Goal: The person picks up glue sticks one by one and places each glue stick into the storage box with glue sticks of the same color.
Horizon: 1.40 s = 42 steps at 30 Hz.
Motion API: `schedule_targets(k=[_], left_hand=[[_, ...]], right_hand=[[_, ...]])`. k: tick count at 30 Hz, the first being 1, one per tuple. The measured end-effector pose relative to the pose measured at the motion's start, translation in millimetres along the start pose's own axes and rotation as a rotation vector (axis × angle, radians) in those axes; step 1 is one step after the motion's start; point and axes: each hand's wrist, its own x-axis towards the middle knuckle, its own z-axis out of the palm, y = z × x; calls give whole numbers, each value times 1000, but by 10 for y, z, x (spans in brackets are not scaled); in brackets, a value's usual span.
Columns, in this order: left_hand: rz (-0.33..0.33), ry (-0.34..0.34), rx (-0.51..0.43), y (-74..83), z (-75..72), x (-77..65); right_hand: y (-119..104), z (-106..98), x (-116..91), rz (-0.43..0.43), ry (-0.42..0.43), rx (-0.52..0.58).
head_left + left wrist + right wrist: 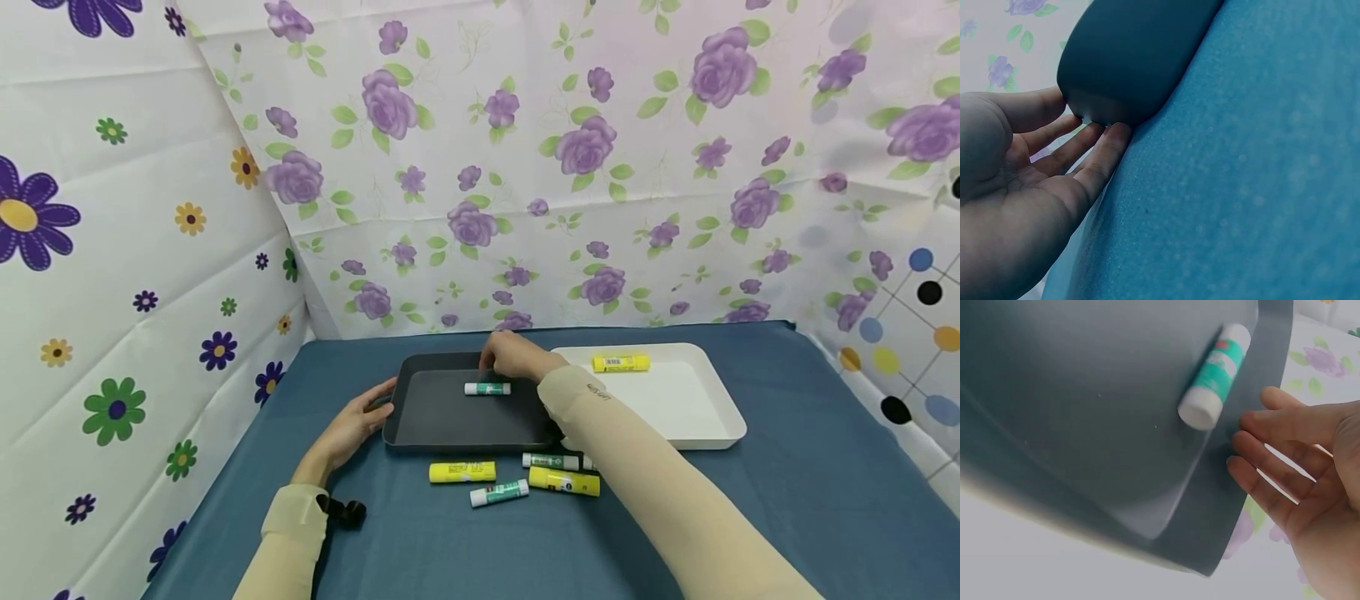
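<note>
One glue stick point(487, 389) lies mid-frame in the dark tray point(435, 417). The right hand point(517, 354) has a loose grip, no stick; the left hand point(351, 427), fingers extended, touches the left rim. Light, even pressure should steady it.

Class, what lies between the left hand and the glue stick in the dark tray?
In the head view, only the dark tray, its rim and bare floor, lies between the left hand and glue stick.
</note>
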Motion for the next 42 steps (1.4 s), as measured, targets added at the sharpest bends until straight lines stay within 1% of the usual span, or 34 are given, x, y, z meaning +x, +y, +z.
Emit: schedule_targets(k=[3,7,9,14,18,25,32,42], left_hand=[[-1,0,0,-2,3,-8],[-2,1,-2,-4,6,-18],[-2,2,-3,-4,8,-20],[-2,0,-2,-9,14,-17],[1,1,-2,-10,16,-17],[9,2,1,-7,10,-19],[15,3,7,-6,2,-15],[16,-4,0,-11,6,-5]], right_hand=[[18,-40,-16,-10,4,30],[43,-104,-45,16,-3,110],[58,-137,-63,15,-6,127],[99,-214,-124,-35,-18,136],[122,-280,-191,-64,-23,166],[140,-389,-350,-107,-40,205],[115,-512,-554,-121,-55,257],[232,-581,-806,-157,-54,304]])
